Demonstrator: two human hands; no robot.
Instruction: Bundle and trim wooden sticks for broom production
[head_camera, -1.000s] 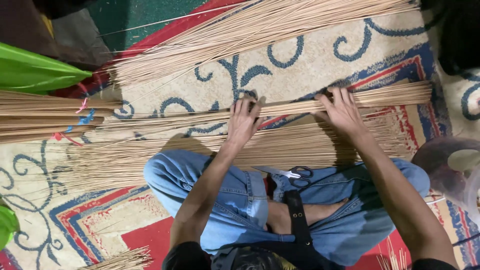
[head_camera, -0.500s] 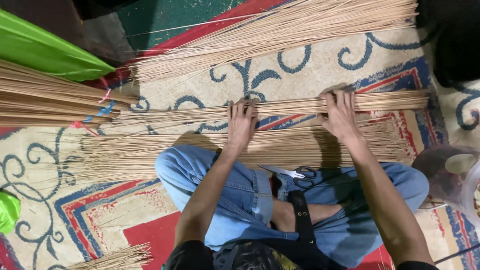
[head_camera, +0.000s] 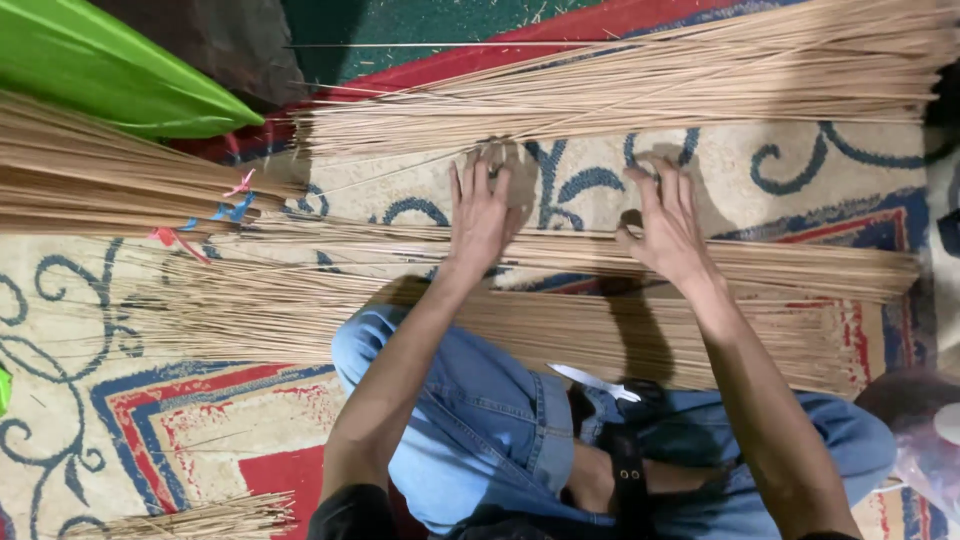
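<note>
Hands flat, fingers spread: left hand and right hand press palms down on thin stick row (gripping nothing). Another stick pile lies just beyond fingertips; bundled sticks w/ coloured ties sit left of left hand.

Home floor workshop: patterned carpet under heaps of thin bamboo sticks.

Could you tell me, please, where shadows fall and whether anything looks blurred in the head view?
Head view: both flat hands, left hand and right hand, cast dark shadows ahead onto the patterned cream, blue and red carpet; the thin tan sticks stay sharp; the glossy green sheet shows slight sheen.
</note>
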